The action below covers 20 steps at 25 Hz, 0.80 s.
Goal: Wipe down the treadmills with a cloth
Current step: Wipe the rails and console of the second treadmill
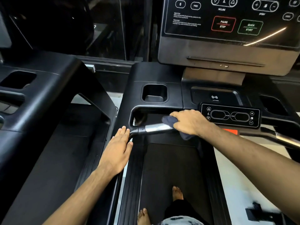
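On the handlebar — cloth under the right hand.

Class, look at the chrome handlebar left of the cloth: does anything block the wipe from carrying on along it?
Nothing lies on the chrome handlebar between the cloth in the right hand and the bend. The left hand rests flat just past that bend.
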Each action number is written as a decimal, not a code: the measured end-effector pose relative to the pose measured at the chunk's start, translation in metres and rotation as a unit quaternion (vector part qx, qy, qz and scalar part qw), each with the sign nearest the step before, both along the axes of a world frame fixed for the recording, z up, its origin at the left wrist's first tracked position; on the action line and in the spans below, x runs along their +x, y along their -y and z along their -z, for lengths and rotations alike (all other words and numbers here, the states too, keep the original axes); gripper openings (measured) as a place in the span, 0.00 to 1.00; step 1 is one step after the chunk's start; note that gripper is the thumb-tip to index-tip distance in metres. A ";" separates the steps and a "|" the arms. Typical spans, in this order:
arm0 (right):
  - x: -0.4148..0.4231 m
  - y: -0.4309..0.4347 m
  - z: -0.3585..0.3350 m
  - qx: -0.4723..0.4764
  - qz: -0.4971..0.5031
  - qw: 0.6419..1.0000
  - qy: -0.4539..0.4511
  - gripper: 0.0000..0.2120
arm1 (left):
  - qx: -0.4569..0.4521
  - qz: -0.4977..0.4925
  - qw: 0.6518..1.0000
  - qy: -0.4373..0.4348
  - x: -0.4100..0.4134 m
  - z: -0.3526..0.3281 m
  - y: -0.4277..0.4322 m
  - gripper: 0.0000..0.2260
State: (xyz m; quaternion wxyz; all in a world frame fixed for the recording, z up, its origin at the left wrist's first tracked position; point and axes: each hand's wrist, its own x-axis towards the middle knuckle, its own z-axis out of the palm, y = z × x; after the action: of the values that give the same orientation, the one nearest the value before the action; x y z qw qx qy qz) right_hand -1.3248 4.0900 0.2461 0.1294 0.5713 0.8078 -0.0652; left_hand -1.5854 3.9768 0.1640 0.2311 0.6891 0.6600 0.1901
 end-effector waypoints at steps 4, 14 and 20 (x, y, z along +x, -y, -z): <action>-0.037 -0.013 -0.016 -0.176 -0.004 0.983 -0.044 0.15 | -0.010 -0.002 1.000 0.008 -0.001 0.000 -0.002 0.24; -0.067 -0.047 0.004 -0.342 -0.064 0.931 -0.106 0.18 | -0.037 0.016 0.999 0.014 -0.009 -0.003 0.000 0.25; -0.111 -0.034 0.018 -0.222 -0.106 0.968 -0.055 0.15 | -0.036 0.008 0.999 0.028 -0.009 0.001 0.001 0.24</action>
State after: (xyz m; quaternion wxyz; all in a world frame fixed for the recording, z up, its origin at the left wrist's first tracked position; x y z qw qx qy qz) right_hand -1.4359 4.1240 0.2277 0.2142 0.4354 0.8348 -0.2601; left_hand -1.5945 3.9758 0.1627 0.2754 0.6802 0.6541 0.1832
